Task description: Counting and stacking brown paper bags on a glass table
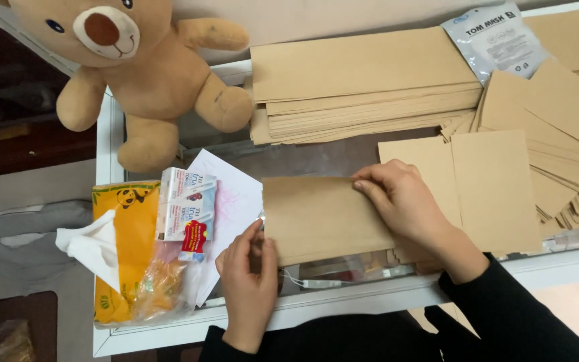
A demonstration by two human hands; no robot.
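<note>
I see both hands grasping one brown envelope (323,218): left hand (249,285) at 7 o'clock, right hand (403,201) at 3. Finished stack (363,87) at 12 o'clock; loose sheets (557,134) remain.

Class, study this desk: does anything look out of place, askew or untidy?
Yes. A teddy bear sprawls among paper goods. The brown sheets at right lie fanned and askew, unlike the squared stack behind. Both hands, left hand and right hand, hold a brown envelope.

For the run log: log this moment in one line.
left hand: holds brown envelope edge | right hand: presses envelope top | nearby: envelope stack
</note>
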